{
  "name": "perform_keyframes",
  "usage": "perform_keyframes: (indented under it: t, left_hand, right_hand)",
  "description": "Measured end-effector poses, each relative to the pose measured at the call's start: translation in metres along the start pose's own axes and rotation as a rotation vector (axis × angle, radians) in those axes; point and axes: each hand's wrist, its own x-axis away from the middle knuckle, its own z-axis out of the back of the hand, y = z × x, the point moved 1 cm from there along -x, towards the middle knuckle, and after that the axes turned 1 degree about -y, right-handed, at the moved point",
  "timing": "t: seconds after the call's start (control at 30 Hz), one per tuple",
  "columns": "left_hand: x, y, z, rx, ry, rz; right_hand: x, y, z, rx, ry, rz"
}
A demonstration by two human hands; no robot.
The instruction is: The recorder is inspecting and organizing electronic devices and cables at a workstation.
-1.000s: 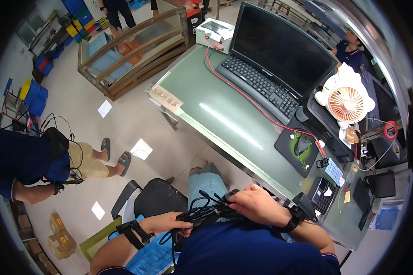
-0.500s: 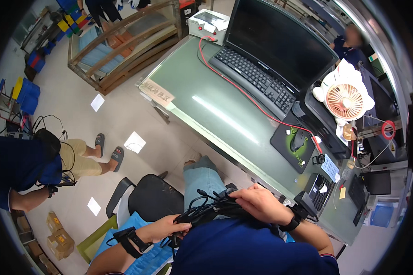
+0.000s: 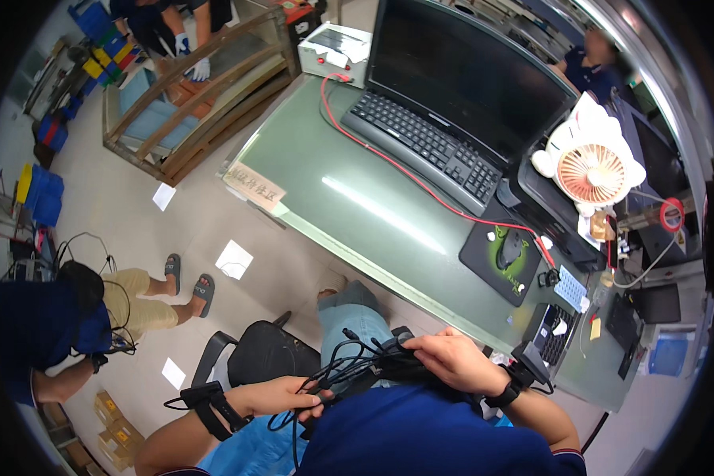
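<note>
At my waist, a tangle of thin black cables lies over a black bag. My left hand is closed round several of these cables, with loops hanging below the fingers. My right hand is at the other side of the bundle, thumb and fingers pinched at the bag's upper edge. What exactly lies between those fingertips is partly hidden. Black straps with small devices sit on both my wrists.
Ahead stands a green-topped desk with a monitor, keyboard, mouse and white fan. A black chair is at my left. One person stands left; another, gloved, bends over a wooden-railed cart.
My left hand has shifted slightly left and down, spreading the cables. The right hand stays at the bag. At the back, a person has bent down, gloved hands over the cart. The view has shifted slightly.
</note>
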Motion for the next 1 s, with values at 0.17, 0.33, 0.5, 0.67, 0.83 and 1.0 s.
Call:
perform_keyframes:
  t: [0.17, 0.33, 0.5, 0.67, 0.83, 1.0]
  left_hand:
    - [-0.002, 0.017, 0.001, 0.359, 0.008, 0.181]
    - [0.002, 0.044, 0.007, 0.511, 0.004, 0.141]
    - [0.005, 0.059, 0.019, 0.505, 0.043, 0.150]
    - [0.016, 0.064, 0.031, 0.454, 0.089, 0.142]
    - [0.018, 0.060, 0.047, 0.341, 0.058, 0.015]
    - [0.020, 0.066, 0.046, 0.252, 0.112, 0.017]
  right_hand:
    - [-0.017, -0.020, 0.000, -0.023, 0.012, 0.105]
    - [-0.054, -0.029, -0.025, -0.171, -0.315, 0.059]
    - [-0.080, -0.024, -0.043, -0.110, -0.422, 0.010]
    - [-0.081, -0.023, -0.016, -0.210, -0.186, -0.115]
    - [-0.083, -0.012, -0.013, -0.312, -0.141, 0.005]
    - [-0.089, -0.017, -0.024, -0.306, -0.096, 0.087]
